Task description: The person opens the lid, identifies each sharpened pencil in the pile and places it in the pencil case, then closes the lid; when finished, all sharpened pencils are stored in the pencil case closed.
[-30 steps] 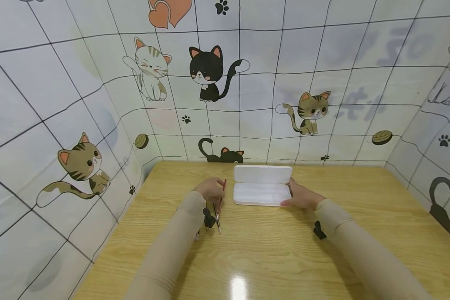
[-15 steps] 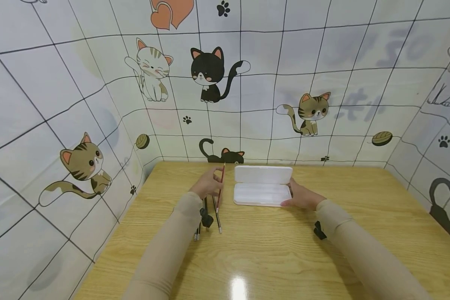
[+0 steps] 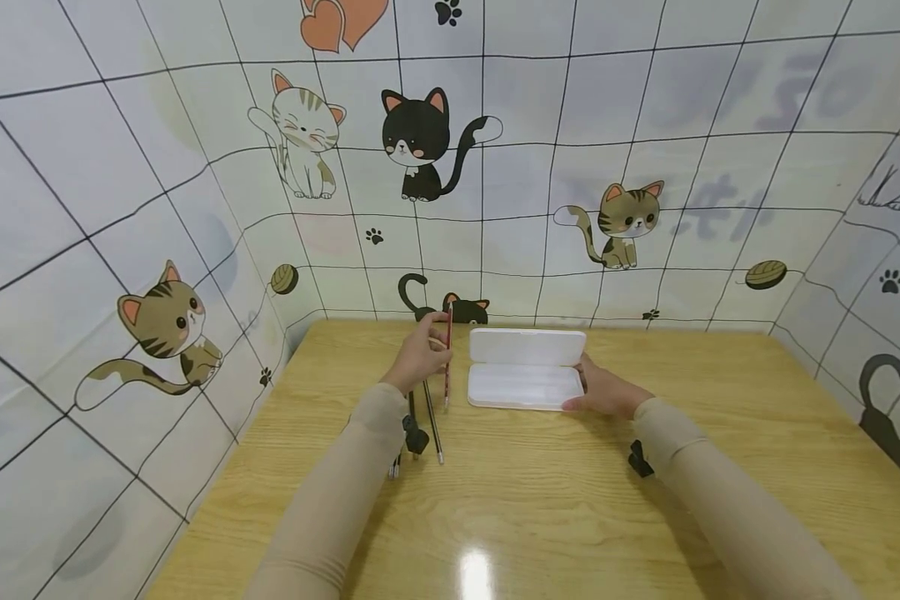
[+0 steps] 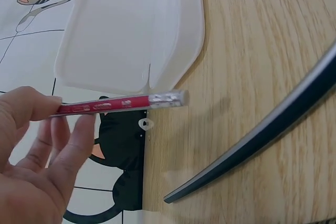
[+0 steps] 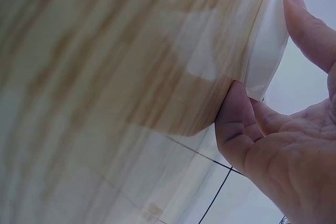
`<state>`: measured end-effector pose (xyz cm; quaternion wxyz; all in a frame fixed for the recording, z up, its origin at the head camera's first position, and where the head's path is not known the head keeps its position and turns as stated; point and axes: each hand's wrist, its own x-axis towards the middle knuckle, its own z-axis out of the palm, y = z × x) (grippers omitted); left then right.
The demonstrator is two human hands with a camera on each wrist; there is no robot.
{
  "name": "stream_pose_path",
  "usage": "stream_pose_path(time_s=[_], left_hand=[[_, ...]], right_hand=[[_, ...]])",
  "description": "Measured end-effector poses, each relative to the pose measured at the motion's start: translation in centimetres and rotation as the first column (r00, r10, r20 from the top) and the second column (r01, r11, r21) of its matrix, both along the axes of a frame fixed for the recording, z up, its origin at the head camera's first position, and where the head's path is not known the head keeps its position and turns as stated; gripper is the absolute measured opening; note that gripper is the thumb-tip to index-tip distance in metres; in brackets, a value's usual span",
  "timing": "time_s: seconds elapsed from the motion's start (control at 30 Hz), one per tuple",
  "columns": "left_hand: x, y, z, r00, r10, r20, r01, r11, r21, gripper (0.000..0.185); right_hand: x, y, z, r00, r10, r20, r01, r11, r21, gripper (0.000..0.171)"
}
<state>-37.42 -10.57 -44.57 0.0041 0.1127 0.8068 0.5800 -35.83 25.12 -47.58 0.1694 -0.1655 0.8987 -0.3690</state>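
My left hand [image 3: 418, 354] pinches a red pencil [image 3: 447, 367] between thumb and fingertips. In the left wrist view, the silver ferrule and pale eraser of the red pencil [image 4: 113, 104] point away from the fingers, beside the white case's end. The white pencil case [image 3: 525, 387] lies with its lid [image 3: 527, 346] raised toward the wall and its tray bare. My right hand [image 3: 606, 392] holds the right end of the case. The right wrist view has the thumb [image 5: 310, 32] at the case's edge and bent fingers [image 5: 237, 121] at its corner.
A black pencil [image 3: 433, 425] lies on the wooden table [image 3: 540, 500] by the left wrist, and more dark pencils [image 3: 395, 467] lie partly under the left forearm. A cat-print cloth [image 3: 517, 183] walls the table at the back and sides.
My left hand has lifted the red pencil off the black one and moved it toward the back, turning it more upright in the head view. The right hand and case stay put.
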Motion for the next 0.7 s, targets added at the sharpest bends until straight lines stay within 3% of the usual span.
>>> stream_pose_path(time_s=[0.17, 0.37, 0.7], left_hand=[[-0.5, 0.3, 0.0, 0.997, 0.004, -0.082, -0.001, 0.999, 0.033, 0.067], [-0.7, 0.7, 0.0, 0.978, 0.014, -0.208, -0.018, 1.0, -0.015, 0.065], [-1.0, 1.7, -0.6, 0.951, 0.036, -0.309, -0.032, 0.999, 0.017, 0.065]], right_hand=[[0.0, 0.0, 0.0, 1.0, 0.001, 0.004, -0.001, 1.0, -0.007, 0.117], [0.0, 0.1, 0.0, 1.0, -0.001, 0.008, 0.001, 1.0, -0.014, 0.117], [-0.1, 0.1, -0.2, 1.0, 0.004, -0.01, -0.004, 1.0, 0.002, 0.12]])
